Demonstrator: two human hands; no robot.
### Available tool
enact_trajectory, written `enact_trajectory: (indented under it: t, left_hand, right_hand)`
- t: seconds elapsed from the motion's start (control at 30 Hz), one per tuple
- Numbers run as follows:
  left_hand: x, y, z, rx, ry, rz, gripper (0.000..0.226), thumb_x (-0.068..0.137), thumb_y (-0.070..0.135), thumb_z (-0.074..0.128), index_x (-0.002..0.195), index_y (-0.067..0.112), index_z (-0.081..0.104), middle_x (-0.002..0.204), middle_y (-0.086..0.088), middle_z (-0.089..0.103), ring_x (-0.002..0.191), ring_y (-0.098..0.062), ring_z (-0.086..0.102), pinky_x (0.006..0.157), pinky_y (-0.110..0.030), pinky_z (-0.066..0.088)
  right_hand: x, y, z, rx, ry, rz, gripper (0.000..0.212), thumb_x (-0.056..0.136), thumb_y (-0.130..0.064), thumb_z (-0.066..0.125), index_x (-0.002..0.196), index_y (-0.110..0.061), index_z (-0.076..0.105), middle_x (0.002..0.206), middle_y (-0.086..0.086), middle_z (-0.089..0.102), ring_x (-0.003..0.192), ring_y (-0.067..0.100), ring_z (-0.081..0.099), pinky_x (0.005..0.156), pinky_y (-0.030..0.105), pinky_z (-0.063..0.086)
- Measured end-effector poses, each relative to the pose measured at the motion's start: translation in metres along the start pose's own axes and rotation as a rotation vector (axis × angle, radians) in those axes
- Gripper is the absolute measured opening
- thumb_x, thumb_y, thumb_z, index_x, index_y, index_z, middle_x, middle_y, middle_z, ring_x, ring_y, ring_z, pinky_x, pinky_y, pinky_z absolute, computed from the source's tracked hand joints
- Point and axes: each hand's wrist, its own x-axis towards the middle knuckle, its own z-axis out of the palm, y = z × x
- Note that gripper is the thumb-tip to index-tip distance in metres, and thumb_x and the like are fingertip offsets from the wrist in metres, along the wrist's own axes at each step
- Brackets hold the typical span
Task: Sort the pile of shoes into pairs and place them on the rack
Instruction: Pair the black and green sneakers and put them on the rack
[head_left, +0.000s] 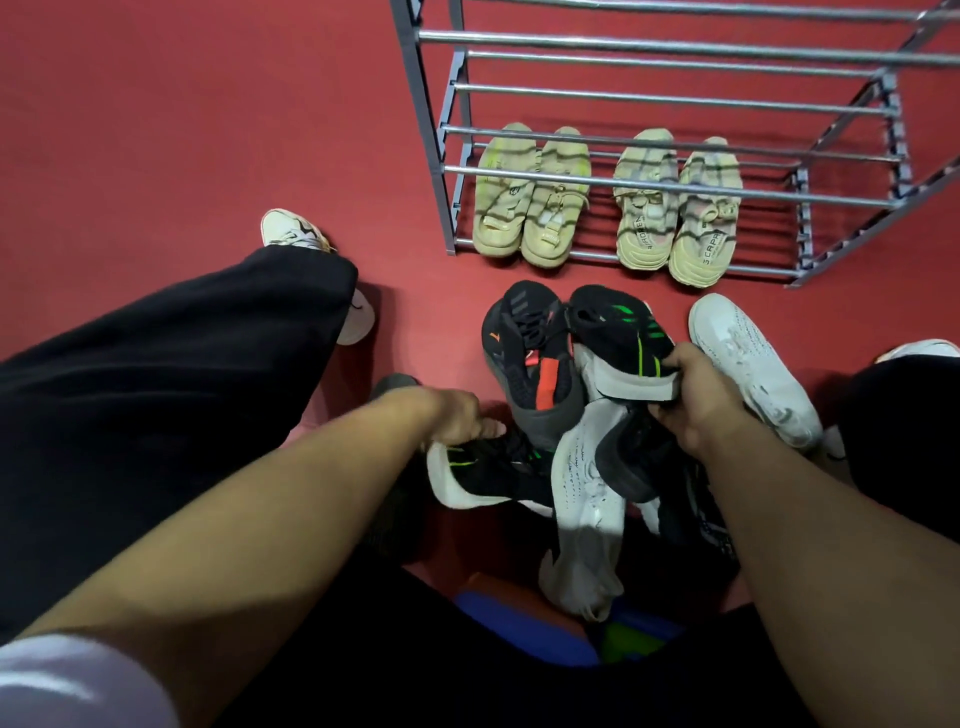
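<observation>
On rack (623, 182): sandal (704, 228) marked "SCAPA"

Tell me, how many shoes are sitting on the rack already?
4, all on the rack's lowest shelf: one beige pair on the left, another on the right. None show on higher shelves.

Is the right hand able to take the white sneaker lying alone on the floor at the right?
Probably not yet: the right hand is closed on a black shoe with green marks. The white sneaker lies uncovered beside it.
</observation>
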Motion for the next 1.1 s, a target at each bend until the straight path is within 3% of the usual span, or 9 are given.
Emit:
enact_trajectory:
  t: [0.13,0.27,0.33,0.4,0.5,0.6,0.7,0.93,1.1]
  left_hand:
    - [-0.048,0.006,-0.057,0.054,-0.088,-0.059,0.057,0.087,0.053,0.059,0.106,0.001,0.069,0.088,-0.01,0.062,0.073,-0.027,0.059,0.057,-0.03,0.051]
    - [-0.098,-0.015,-0.107,0.175,0.088,-0.142,0.034,0.087,0.035,0.064,0.098,0.004,0.071,0.092,-0.013,0.066,0.074,-0.027,0.061,0.045,-0.018,0.048]
    - [-0.111,-0.036,-0.124,0.132,0.201,-0.147,0.027,0.089,0.031,0.062,0.099,0.009,0.072,0.105,-0.016,0.07,0.081,-0.029,0.064,0.058,-0.023,0.055]
    - [-0.122,-0.048,-0.13,0.071,0.283,-0.14,0.025,0.088,0.031,0.061,0.079,0.011,0.071,0.101,-0.017,0.072,0.079,-0.031,0.067,0.074,-0.041,0.059]
    - [-0.131,-0.061,-0.129,-0.025,0.319,-0.202,0.022,0.087,0.026,0.061,0.075,0.015,0.075,0.096,-0.017,0.073,0.088,-0.038,0.071,0.081,-0.057,0.057]
    - [-0.141,-0.065,-0.133,-0.018,0.324,-0.25,0.025,0.092,0.023,0.057,0.103,0.008,0.072,0.105,-0.018,0.07,0.096,-0.036,0.068,0.088,-0.05,0.055]
    - [-0.162,-0.067,-0.149,-0.112,0.466,-0.25,0.018,0.092,0.022,0.059,0.089,0.006,0.067,0.094,-0.017,0.067,0.087,-0.033,0.065,0.084,-0.043,0.054]
    - [-0.194,-0.063,-0.161,-0.142,0.619,-0.214,0.025,0.09,0.025,0.059,0.097,0.005,0.072,0.102,-0.02,0.07,0.093,-0.033,0.065,0.089,-0.041,0.052]
    - [-0.223,-0.049,-0.167,-0.218,0.832,-0.125,0.027,0.096,0.021,0.053,0.101,0.001,0.071,0.102,-0.023,0.068,0.088,-0.033,0.062,0.079,-0.036,0.046]
  right_hand:
    - [-0.006,-0.005,0.002,0.095,-0.047,-0.033,0.016,0.069,-0.016,0.058,0.083,-0.013,0.064,0.075,0.005,0.065,0.068,0.021,0.062,0.063,0.031,0.049]
    - [-0.003,-0.005,0.002,0.157,-0.06,-0.014,0.054,0.05,-0.023,0.063,0.102,-0.009,0.069,0.098,0.011,0.069,0.088,0.025,0.066,0.078,0.038,0.052]
    - [0.0,-0.001,0.0,0.129,-0.071,0.024,0.044,0.053,-0.025,0.062,0.095,-0.013,0.068,0.092,0.007,0.068,0.081,0.023,0.065,0.069,0.032,0.051]
    - [-0.007,0.001,-0.001,0.07,-0.101,0.075,0.018,0.069,-0.023,0.059,0.085,-0.017,0.064,0.077,0.001,0.064,0.065,0.017,0.059,0.053,0.023,0.047]
    - [-0.012,0.011,0.0,-0.141,-0.175,0.152,0.007,0.088,-0.014,0.053,0.088,-0.013,0.06,0.07,0.005,0.058,0.052,0.016,0.048,0.042,0.021,0.045]
    - [-0.016,0.017,0.002,-0.302,-0.242,0.203,0.008,0.094,-0.007,0.05,0.093,-0.009,0.057,0.084,0.01,0.058,0.061,0.019,0.052,0.054,0.026,0.051]
    - [-0.016,0.018,0.004,-0.308,-0.269,0.22,0.014,0.094,-0.006,0.05,0.104,-0.012,0.057,0.098,0.009,0.061,0.07,0.018,0.058,0.066,0.028,0.049]
    - [-0.029,-0.004,0.012,-0.166,-0.163,0.16,0.01,0.087,-0.013,0.053,0.078,-0.013,0.056,0.07,0.005,0.054,0.054,0.015,0.045,0.056,0.026,0.041]
    - [-0.057,-0.044,0.024,-0.188,-0.249,0.169,0.01,0.089,-0.015,0.048,0.083,-0.012,0.057,0.08,0.007,0.063,0.063,0.018,0.056,0.05,0.025,0.042]
